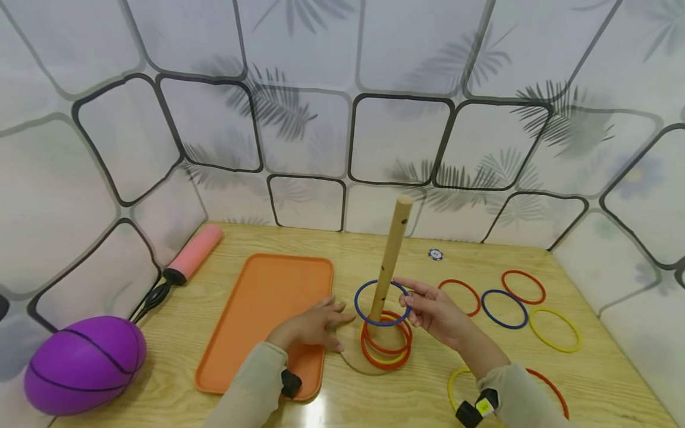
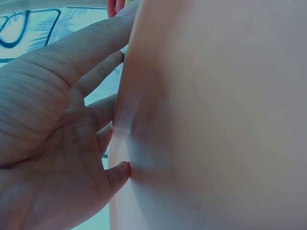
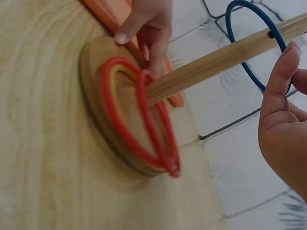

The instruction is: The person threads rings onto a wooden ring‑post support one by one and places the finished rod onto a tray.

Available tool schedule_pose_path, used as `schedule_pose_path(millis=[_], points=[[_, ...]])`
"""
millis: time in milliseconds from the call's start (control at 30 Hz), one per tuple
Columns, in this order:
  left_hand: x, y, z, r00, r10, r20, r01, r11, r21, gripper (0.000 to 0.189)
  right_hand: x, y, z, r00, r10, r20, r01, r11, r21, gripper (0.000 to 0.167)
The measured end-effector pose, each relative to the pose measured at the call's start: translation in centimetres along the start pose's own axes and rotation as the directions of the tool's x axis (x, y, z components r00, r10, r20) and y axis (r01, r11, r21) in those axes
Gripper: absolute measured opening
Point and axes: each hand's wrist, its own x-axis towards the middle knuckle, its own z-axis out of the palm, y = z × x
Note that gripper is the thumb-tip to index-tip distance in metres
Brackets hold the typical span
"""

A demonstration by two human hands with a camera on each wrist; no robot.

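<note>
My right hand [image 1: 436, 312] pinches a blue ring [image 1: 382, 324] at its right side between thumb and fingers. The ring encircles a wooden post [image 1: 393, 249] and hangs above the round wooden base [image 3: 88, 86]. Two red rings [image 3: 112, 115] and a yellow ring [image 3: 115, 76] lie stacked around the post's foot, the upper red one tilted in the right wrist view. My left hand [image 1: 316, 324] reaches across the right rim of an orange tray [image 1: 283, 285], its fingers spread and the fingertips at the base's left edge. Mostly tray and palm fill the left wrist view.
Red, blue and yellow rings lie right of the post, including a blue ring [image 1: 505, 326] and a yellow ring [image 1: 578, 339]. Another yellow ring [image 1: 451, 386] is partly under my right forearm. A poker chip [image 1: 436, 254], pink pump [image 1: 195, 252] and purple ball [image 1: 85, 365] lie farther out.
</note>
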Motion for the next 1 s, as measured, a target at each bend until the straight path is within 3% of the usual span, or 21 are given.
schedule_pose_path(millis=[233, 533, 667, 800, 1000], points=[[-0.1, 0.2, -0.1, 1.000, -0.011, 0.004, 0.011, 1.000, -0.012, 0.066, -1.1, 2.8, -1.3, 0.995, 0.060, -0.076, -0.060, 0.998, 0.008, 0.042], [-0.1, 0.2, -0.2, 1.000, -0.006, 0.013, 0.006, 1.000, -0.007, 0.067, -2.6, 4.3, -2.7, 0.973, 0.129, -0.191, -0.156, 0.978, -0.138, 0.055], [-0.1, 0.2, -0.2, 1.000, -0.014, 0.020, 0.014, 1.000, -0.002, 0.067, -3.4, 4.6, -3.1, 0.971, 0.144, -0.189, -0.176, 0.971, -0.164, 0.055], [-0.1, 0.2, -0.1, 1.000, -0.001, 0.021, 0.001, 1.000, -0.003, 0.067, -4.5, 4.6, -3.5, 0.967, 0.130, -0.221, -0.165, 0.975, -0.150, 0.043], [0.0, 0.1, -0.1, 1.000, -0.004, 0.016, 0.004, 1.000, -0.013, 0.067, -6.6, 3.9, -4.9, 0.939, 0.114, -0.325, -0.161, 0.979, -0.122, 0.025]])
